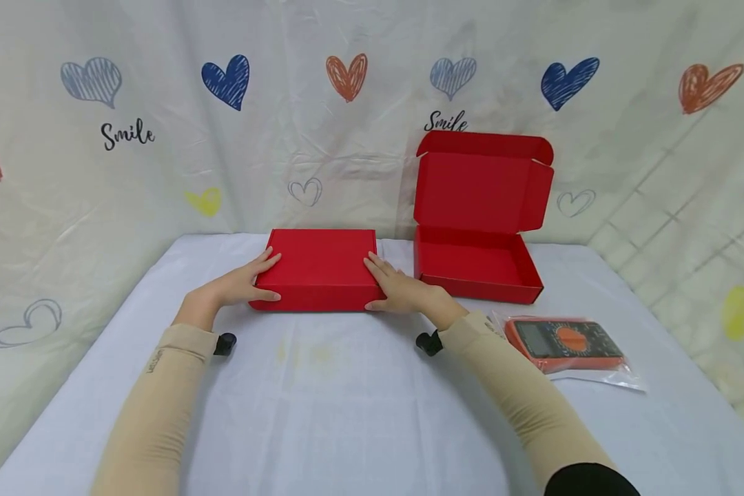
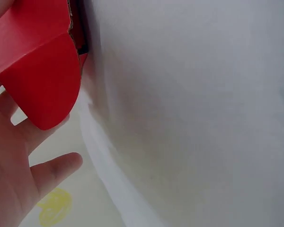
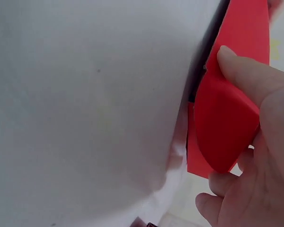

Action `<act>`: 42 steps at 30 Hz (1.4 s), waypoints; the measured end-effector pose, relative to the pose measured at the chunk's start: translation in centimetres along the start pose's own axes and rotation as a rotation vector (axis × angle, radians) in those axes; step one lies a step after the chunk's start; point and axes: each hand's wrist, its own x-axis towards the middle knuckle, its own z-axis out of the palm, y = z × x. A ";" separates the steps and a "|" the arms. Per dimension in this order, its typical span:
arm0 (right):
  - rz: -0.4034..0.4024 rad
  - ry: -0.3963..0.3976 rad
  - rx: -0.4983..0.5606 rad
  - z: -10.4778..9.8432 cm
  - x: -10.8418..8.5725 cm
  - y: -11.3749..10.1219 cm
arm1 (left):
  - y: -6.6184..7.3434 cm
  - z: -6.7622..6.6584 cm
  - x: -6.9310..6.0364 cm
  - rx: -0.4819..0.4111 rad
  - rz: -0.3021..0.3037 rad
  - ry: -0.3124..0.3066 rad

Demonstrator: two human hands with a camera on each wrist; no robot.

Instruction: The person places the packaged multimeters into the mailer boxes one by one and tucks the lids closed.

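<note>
A red cardboard box (image 1: 322,265) with its lid down lies at the back of the table. My left hand (image 1: 234,284) holds its left end, thumb on the front face and fingers along the top edge. The right hand (image 1: 408,293) grips the opposite end the same way. In the left wrist view, a rounded red side flap (image 2: 45,87) sticks out of the box beside my fingers. The right wrist view has my thumb pressed on the red front panel, with a matching flap (image 3: 225,118) between thumb and fingers. What the box contains is hidden.
To the right stands a second red box (image 1: 480,258), its lid raised and its inside visible. In front of that box lies an orange and black multimeter (image 1: 567,341) in a clear plastic bag, partly behind my right sleeve. A heart-printed cloth (image 1: 372,158) hangs behind the white-covered table.
</note>
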 end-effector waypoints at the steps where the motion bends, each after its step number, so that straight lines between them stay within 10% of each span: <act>1: 0.003 0.002 -0.003 0.0 0.0 0.0 | 0.0 0.1 0.0 0.000 -0.002 0.003; 42: 0.017 0.030 0.164 -0.4 0.5 -0.2 | -1.3 0.2 -3.3 0.096 -0.067 0.109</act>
